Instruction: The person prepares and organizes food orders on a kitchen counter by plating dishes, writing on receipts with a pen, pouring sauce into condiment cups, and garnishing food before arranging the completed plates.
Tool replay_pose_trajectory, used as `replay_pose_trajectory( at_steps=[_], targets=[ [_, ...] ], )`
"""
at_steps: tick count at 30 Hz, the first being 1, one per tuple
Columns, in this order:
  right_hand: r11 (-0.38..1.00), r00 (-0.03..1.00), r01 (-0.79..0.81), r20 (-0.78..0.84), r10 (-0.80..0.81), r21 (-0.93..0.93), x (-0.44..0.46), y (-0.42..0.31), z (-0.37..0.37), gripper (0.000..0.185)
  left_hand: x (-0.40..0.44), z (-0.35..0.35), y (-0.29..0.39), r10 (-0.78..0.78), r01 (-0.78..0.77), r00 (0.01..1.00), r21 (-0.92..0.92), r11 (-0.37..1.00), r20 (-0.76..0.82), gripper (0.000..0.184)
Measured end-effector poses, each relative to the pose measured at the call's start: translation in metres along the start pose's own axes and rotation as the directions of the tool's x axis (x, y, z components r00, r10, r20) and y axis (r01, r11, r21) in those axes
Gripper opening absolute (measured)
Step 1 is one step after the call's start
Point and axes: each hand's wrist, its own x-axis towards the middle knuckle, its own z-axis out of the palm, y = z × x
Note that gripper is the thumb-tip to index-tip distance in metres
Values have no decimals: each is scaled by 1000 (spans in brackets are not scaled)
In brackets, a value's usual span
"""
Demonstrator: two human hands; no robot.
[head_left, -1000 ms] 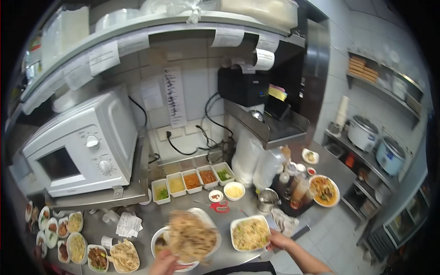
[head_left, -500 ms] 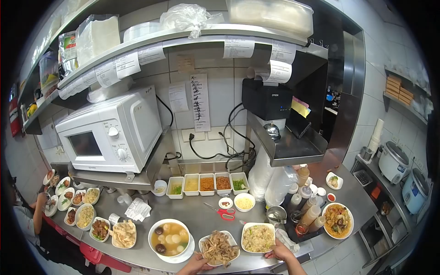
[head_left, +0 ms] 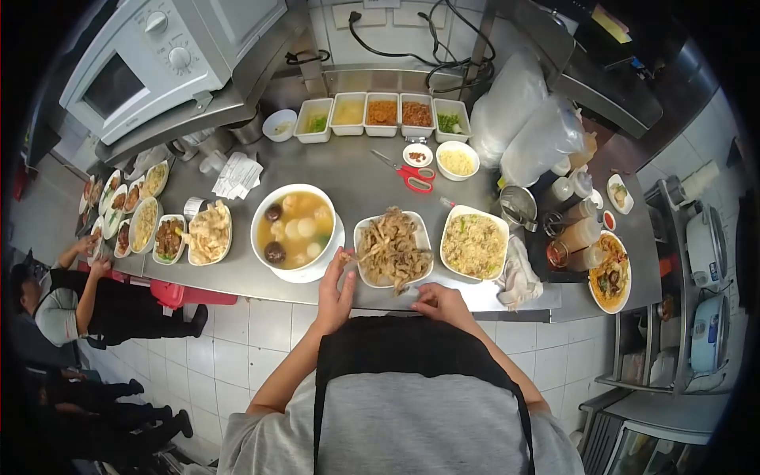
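A white square bowl (head_left: pixel 362 271) piled with brown, ragged fried pieces, perhaps mushrooms, sits in front of me. My left hand (head_left: pixel 336 294) is at its left side, fingers stretched out, the tips near the rim. By the front right corner, my right hand (head_left: pixel 445 304) has its fingers curled in; a small greyish bit shows at the fingertips, too small to name. To the right is a square dish of fried rice (head_left: pixel 475 245). On the left stands a round bowl of soup (head_left: pixel 291 229) with mushrooms and pale balls, on a white plate (head_left: pixel 317 267).
Topping containers (head_left: pixel 382 115) line the back. Red-handled scissors (head_left: pixel 417 179) and a bowl of yellow bits (head_left: pixel 457 161) lie before them. Sauce bottles (head_left: pixel 576 233), a cloth (head_left: pixel 518 273) and a noodle bowl (head_left: pixel 609 273) are right. Filled dishes (head_left: pixel 145 224) and a co-worker (head_left: pixel 59 305) are left.
The view has tilted down. My right hand has left the fried rice dish and come to the bowl of brown pieces. My left hand stays beside that bowl, its fingers now stretched upward.
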Motion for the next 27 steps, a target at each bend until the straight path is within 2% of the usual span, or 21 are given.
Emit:
replay_pose_trajectory(
  at_steps=[1, 3, 5, 7, 8, 10, 13, 15, 17, 19, 21, 22, 24, 27],
  targets=[
    [999, 999, -47, 23, 47, -9, 4, -8, 0, 36, 0, 0, 0, -5, 5, 1000, 2, 1000, 1, 40],
    [994, 993, -105, 52, 105, -10, 8, -16, 5, 36, -1, -1, 0, -92, 91, 996, 34, 995, 3, 28],
    [987, 985, -157, 77, 158, -19, 16, -24, 10, 36, 2, 3, 4, -90, 90, 996, 33, 995, -14, 23],
    [938, 940, -328, 140, 312, 113, 23, -30, 17, 31, 3, 7, 3, -89, 90, 996, 32, 995, -30, 19],
    [937, 939, -332, 139, 316, 112, 24, -24, 23, 31, 4, 10, -1, -42, 44, 999, 59, 997, -24, 18],
    [874, 958, -286, 113, 263, 392, 27, -12, 35, 30, 3, 16, -9, 4, -2, 1000, 84, 996, -17, 17],
    [884, 958, -272, 25, 284, 380, 24, -20, 32, 26, 3, 23, -11, 19, -11, 998, 109, 994, -66, 17],
    [896, 956, -285, 37, 291, 341, 24, -24, 33, 26, 3, 27, -1, -96, 96, 972, -11, 995, -215, 15],
    [905, 953, -298, 44, 299, 303, 25, -22, 36, 27, 1, 21, -6, -91, 96, 983, 28, 995, -161, 15],
    [857, 938, -316, -3, 348, 407, 26, -15, 41, 24, 1, 19, -9, -89, 96, 991, 69, 993, -103, 16],
    [858, 934, -315, -25, 355, 406, 23, -14, 39, 23, 1, 18, -9, -11, 21, 999, 187, 982, -52, 17],
    [861, 932, -313, -43, 359, 402, 22, -15, 36, 22, 1, 17, -6, -11, 20, 999, 185, 983, -51, 17],
    [868, 936, -302, -51, 348, 393, 21, -18, 33, 21, -2, 15, 0, 139, -130, 990, 358, 925, 0, 18],
    [889, 947, -260, -82, 312, 378, 18, -28, 24, 19, -9, 9, 8, 102, -95, 995, 354, 930, 1, 18]
  ],
)
